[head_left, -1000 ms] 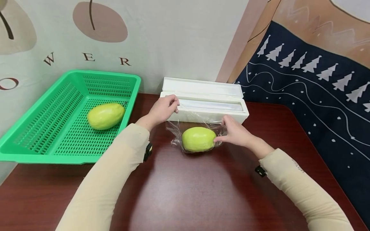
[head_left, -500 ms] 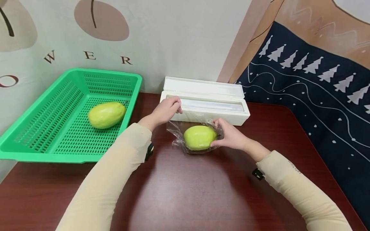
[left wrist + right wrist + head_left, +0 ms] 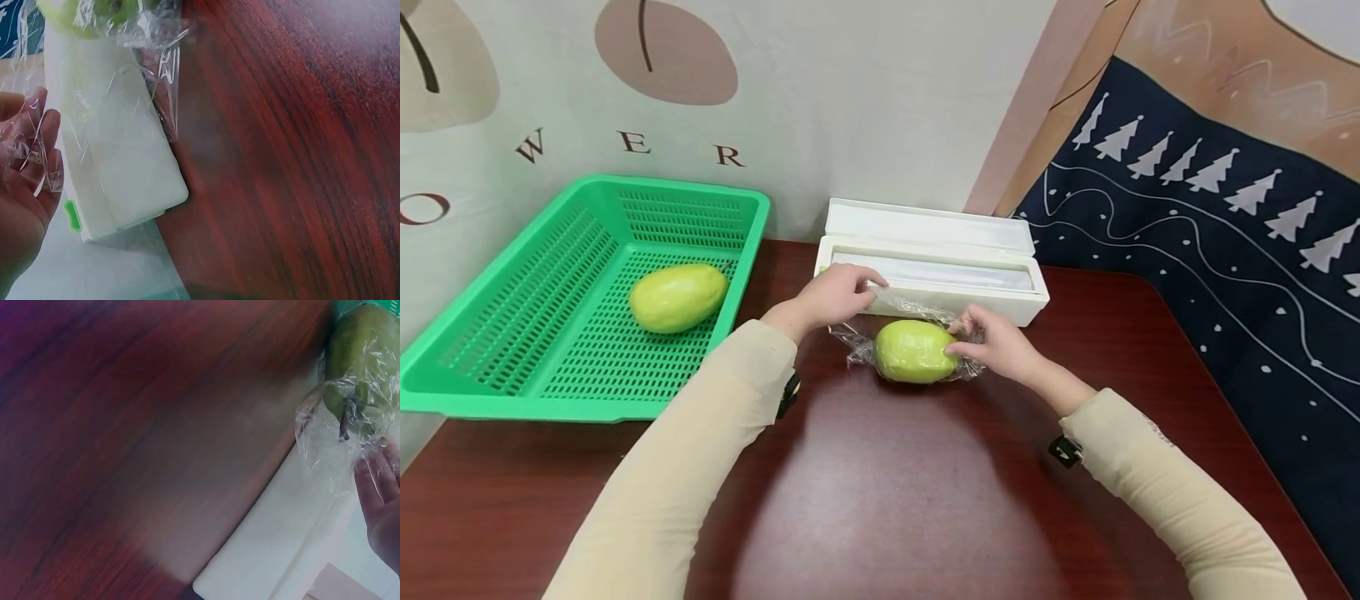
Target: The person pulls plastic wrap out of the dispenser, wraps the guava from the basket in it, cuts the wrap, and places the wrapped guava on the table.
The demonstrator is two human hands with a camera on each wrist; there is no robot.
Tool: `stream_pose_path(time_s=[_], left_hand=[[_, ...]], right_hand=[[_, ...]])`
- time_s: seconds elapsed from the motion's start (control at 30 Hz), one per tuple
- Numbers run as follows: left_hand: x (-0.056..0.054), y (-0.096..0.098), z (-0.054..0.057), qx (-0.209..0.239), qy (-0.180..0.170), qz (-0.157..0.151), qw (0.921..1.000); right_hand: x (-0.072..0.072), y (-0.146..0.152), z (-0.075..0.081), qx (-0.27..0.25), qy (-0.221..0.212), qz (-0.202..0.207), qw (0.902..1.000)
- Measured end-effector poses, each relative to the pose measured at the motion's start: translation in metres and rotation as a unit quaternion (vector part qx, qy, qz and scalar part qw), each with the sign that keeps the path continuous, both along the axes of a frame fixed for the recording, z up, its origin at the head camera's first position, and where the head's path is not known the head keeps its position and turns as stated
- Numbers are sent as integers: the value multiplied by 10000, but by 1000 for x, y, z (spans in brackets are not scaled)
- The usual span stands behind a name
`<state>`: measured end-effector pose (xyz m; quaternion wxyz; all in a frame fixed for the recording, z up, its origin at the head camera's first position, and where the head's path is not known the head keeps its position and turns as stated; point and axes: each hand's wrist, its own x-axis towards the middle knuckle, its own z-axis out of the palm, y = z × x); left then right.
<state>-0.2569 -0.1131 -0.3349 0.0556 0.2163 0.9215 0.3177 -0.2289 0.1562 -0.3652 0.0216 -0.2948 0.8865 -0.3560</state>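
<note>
A yellow-green papaya (image 3: 914, 352), partly wrapped in clear cling film (image 3: 857, 343), lies on the table in front of a white film box. Beyond it, to the left, my left hand (image 3: 835, 293) pinches the film's far edge; in the left wrist view, film (image 3: 37, 147) crosses its fingers. At the papaya's right end, my right hand (image 3: 996, 343) grips loose film with curled fingers, its thumb against the fruit. The right wrist view shows the papaya's dark stem (image 3: 345, 422) under crumpled film, close to those fingers.
The white cling film box (image 3: 940, 304) stands with its lid raised and a film roll (image 3: 940, 273) inside. A green basket (image 3: 587, 410) at the left holds a second papaya (image 3: 677, 298). Printed cloth (image 3: 880, 100) hangs behind the dark red table (image 3: 895, 500).
My right hand has moved left onto the papaya's end and gathered film there. My left hand has come slightly right and nearer, drawing the far film toward the fruit.
</note>
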Motion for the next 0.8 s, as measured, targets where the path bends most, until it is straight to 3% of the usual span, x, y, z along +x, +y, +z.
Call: stream_pose_path(time_s=[0.1, 0.33, 0.57, 0.8], left_hand=[[1, 4, 0, -121, 76, -128, 9998], [3, 6, 0, 277, 255, -40, 9993], [8, 9, -5, 619, -408, -140, 9972], [12, 15, -12, 993, -640, -392, 9922]], right_hand=[[-1, -1, -1, -77, 0, -138, 9999], [-2, -5, -1, -251, -18, -188, 9995], [-5, -6, -2, -352, -268, -482, 9979], [-11, -7, -2, -466, -532, -750, 9947]])
